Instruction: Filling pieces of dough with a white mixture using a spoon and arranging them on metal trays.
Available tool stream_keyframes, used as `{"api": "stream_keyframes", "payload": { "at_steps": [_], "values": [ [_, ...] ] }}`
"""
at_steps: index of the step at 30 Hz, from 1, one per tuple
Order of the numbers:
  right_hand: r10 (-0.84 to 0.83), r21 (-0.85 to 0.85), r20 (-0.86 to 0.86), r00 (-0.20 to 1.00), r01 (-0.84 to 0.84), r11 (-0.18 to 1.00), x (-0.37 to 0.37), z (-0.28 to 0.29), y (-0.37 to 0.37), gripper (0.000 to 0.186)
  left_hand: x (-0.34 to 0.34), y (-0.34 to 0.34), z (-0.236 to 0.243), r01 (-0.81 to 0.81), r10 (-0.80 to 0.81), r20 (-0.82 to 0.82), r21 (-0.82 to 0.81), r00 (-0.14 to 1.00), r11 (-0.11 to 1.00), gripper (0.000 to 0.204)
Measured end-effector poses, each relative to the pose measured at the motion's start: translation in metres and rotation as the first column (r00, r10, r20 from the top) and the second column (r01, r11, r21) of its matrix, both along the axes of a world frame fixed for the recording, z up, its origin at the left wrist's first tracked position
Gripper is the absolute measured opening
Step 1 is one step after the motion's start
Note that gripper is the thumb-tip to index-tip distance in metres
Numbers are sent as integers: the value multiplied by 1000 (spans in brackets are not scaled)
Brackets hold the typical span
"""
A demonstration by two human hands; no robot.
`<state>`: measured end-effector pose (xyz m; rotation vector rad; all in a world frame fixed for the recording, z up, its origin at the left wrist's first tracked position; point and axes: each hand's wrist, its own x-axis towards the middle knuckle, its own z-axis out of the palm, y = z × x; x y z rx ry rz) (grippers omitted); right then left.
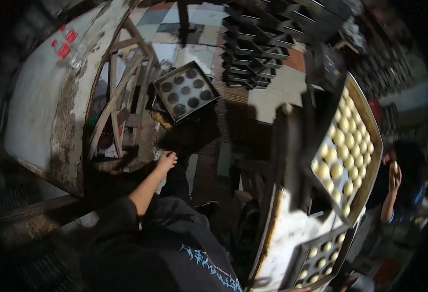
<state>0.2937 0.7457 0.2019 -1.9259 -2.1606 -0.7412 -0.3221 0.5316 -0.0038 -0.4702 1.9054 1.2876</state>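
Note:
My left hand [166,161] is held out in front of my body over the dark floor, its fingers curled in. Whether anything is inside them is hidden. Beyond it on the floor lies a square metal baking tray [209,82] with round dark hollows. At the lower edge, a sliver of skin beside a small dark tray [297,265] seems to be my right hand [299,289]; its fingers are mostly cut off. Pale yellow dough balls [327,246] sit in that tray. A larger tray [375,151] behind it holds many more dough balls [350,141].
At left stands a worn table [39,107] with red-capped clear bottles [67,51]. Stacked dark metal pans [253,53] rise from the tiled floor ahead. A white rust-edged worktop [277,238] carries the trays. At right, another person's raised hand [395,177] pinches a small round piece.

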Motion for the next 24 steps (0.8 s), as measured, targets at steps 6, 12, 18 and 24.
{"api": "stream_keyframes", "payload": {
  "at_steps": [6, 12, 18, 24],
  "values": [
    [134, -251, -664, 736, -388, 887, -347, -44, -98, 15, -89, -48, -198, 10, 26, 312, -113, 950, 994, 33],
    [-67, -554, -416, 907, -195, 809, -403, -45, -112, 18, -1, -158, -226, 505, -516, 86, -395, 852, 767, 47],
    [-94, -777, -355, 930, -238, 583, -437, -204, -85, 21, -176, -159, -350, 504, -406, 340, -285, 848, 815, 64],
    [-156, -868, -151, 976, -55, 494, -400, -318, -92, 24, -301, 43, -462, -345, 331, 417, -43, 847, 938, 78]
  ]
}}
